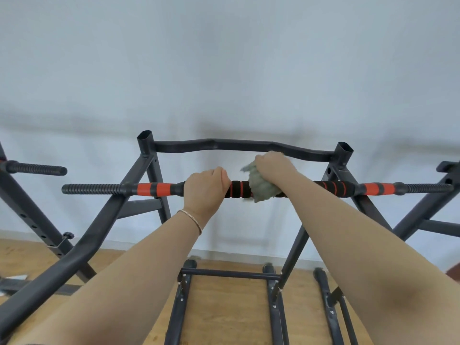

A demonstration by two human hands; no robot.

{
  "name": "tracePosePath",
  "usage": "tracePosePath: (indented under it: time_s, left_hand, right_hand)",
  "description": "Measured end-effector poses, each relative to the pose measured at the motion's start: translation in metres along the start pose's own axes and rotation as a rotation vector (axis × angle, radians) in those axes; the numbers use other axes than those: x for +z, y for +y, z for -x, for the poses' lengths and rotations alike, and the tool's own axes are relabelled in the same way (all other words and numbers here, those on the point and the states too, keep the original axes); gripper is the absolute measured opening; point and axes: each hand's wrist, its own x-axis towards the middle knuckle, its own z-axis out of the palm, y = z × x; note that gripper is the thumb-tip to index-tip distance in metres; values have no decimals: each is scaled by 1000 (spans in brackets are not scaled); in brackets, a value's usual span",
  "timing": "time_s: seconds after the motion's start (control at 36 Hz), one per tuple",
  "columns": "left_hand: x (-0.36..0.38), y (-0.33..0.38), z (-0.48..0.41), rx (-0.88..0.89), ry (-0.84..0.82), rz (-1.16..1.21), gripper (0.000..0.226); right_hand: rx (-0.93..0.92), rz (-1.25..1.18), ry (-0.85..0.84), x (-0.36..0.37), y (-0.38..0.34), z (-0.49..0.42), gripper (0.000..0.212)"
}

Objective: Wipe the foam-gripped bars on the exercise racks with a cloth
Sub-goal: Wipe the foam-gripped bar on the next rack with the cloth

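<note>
**Foam-gripped bar** (239, 189): It lay level on the rack (107, 215), long axis running left to right across your view. From the middle outward it showed black foam with red rings, then orange and black bands, then ribbed black ends. Both ends stuck out past the rack's uprights.

**Left hand** (204, 192): You had its fingers curled over the top of the bar, clamped on the left part of the foam. A thin bracelet (191, 220) sat on the wrist.

**Right hand** (272, 165): You held it bunched round the cloth (261, 188), pressing down from above. The two hands were apart, with a short stretch of ringed foam bare between them.

**Cloth**: Grey-green and crumpled, it was draped over the bar's middle, with a loose corner below the foam.

**Edges and room**:
- To the right of the cloth, more ringed foam ran bare to the orange bands.
- The rack's curved rear crossbar (236, 145) passed just behind your right knuckles in view.
- The bar's left end stood free against the wall (224, 58).
- Its right end reached near a neighbouring frame (448, 170).
- Another ribbed bar (34, 168) jutted in at far left.
- The rack's feet rested on the wooden floor (224, 307).
</note>
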Motion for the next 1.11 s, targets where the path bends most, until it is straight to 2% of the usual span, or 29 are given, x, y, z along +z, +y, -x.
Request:
tracePosePath:
  time_s: [0.06,0.14,0.19,0.22,0.28,0.33,0.39,0.44,0.53,0.61,0.67,0.72,0.81,0.86,0.92,0.94,0.97,1.06,1.11]
  left_hand:
    - [0,2,-2,4,49,-15,21]
    - [-11,11,-12,4,113,-16,20]
    - [-18,20,-23,20,74,-29,19]
    - [-20,24,-29,40,11,-26,22]
    - [-19,30,-39,111,-140,11,32]
    - [-21,34,-45,123,-290,103,24]
    - [-23,35,-49,50,-391,214,9]
    - [-23,34,-51,12,-447,274,17]
    - [-23,34,-50,100,-413,161,15]
    - [-17,34,-44,183,-309,3,22]
    - [-14,35,-40,205,-248,-67,33]
    - [-12,37,-35,229,-204,-111,48]
    - [-9,37,-27,233,-132,-119,56]
    - [-6,37,-21,224,-68,-112,40]
    - [-1,37,-17,215,17,-107,14]
    - [1,37,-18,219,51,-101,7]
    - [0,37,-20,215,44,-109,12]
    - [-7,39,-26,198,-44,-107,20]
    - [-10,40,-35,164,-76,-90,41]
  right_hand:
    - [15,-45,228,0,23,11,39]
    - [-144,-61,638,6,54,33,42]
    - [-270,-195,827,15,64,45,30]
    - [-326,-223,868,19,67,49,27]
    - [-376,-199,835,29,70,50,19]
    - [-368,-160,750,35,70,48,13]
    - [-401,-47,690,38,69,44,27]
    - [-484,122,671,42,72,41,31]
    - [-569,263,675,47,76,36,29]
    - [-568,491,611,49,77,32,9]
    - [-496,584,500,43,72,31,22]
    - [-399,631,305,32,61,30,36]
    - [-234,463,1,12,45,19,23]
    - [-82,190,-195,-4,38,15,28]
    - [-28,-24,-290,-10,39,10,41]
    - [-38,-73,-280,-11,41,9,44]
    - [-51,-107,-239,-13,44,8,45]
    - [-89,-101,42,-25,60,8,48]
    - [-60,-157,170,-39,75,14,46]
